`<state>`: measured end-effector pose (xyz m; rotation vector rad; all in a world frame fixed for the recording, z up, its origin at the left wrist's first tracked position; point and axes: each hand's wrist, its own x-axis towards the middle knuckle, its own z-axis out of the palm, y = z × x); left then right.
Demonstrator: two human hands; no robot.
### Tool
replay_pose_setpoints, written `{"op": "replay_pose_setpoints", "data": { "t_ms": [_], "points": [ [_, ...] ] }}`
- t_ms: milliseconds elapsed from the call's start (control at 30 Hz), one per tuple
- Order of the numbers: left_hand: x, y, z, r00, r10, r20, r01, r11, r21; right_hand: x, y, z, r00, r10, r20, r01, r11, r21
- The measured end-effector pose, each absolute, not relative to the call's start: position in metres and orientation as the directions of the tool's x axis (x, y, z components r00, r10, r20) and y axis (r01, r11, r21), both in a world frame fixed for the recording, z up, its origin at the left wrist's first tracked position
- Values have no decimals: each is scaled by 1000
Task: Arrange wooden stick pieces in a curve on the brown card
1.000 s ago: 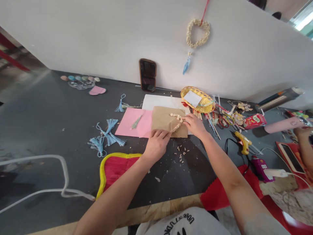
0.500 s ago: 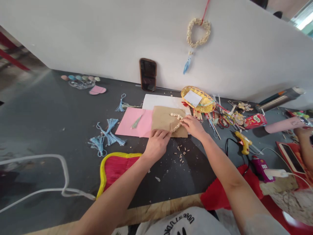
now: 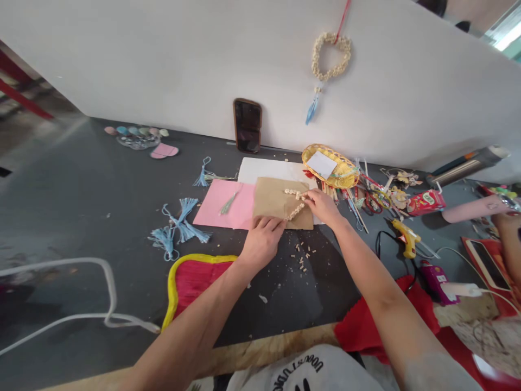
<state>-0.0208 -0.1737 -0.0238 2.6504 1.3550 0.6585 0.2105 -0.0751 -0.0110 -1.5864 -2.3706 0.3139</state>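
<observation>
A brown paper sheet [image 3: 273, 201] lies on the dark table, over a pink sheet [image 3: 222, 203] and a white sheet [image 3: 264, 169]. On its right part sits a bent row of small cream beads [image 3: 294, 203]. My left hand [image 3: 261, 240] rests at the paper's near edge with fingers curled down, pressing on it beside the row's lower end. My right hand [image 3: 323, 207] is at the row's upper right, fingertips pinched together on the beads.
Loose cream bits [image 3: 302, 255] scatter near the paper. A yellow basket [image 3: 330, 165], sticks, a yellow glue gun [image 3: 405, 237] and clutter lie right. Blue tassels [image 3: 177, 229] lie left, a red-yellow cloth [image 3: 189, 279] near. A phone [image 3: 247, 125] leans on the wall under a bead heart [image 3: 330, 56].
My right hand has shifted slightly up and left along the bead row. The left hand has stayed put on the paper's edge.
</observation>
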Motion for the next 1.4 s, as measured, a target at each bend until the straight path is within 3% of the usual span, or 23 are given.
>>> {"op": "replay_pose_setpoints", "data": {
  "t_ms": [633, 867, 1400],
  "points": [
    [-20, -174, -24, 510, 796, 327, 746, -598, 293, 217, -87, -10, -370, 923, 105, 841, 381, -385],
    [-21, -174, -24, 515, 797, 315, 751, -596, 282, 212, -72, -5, -315, 941, 123, 872, 338, -353],
    [-20, -174, -24, 510, 800, 315, 754, -592, 285, 209, -80, -4, -191, 981, 20, 892, 182, -415]
  ]
}}
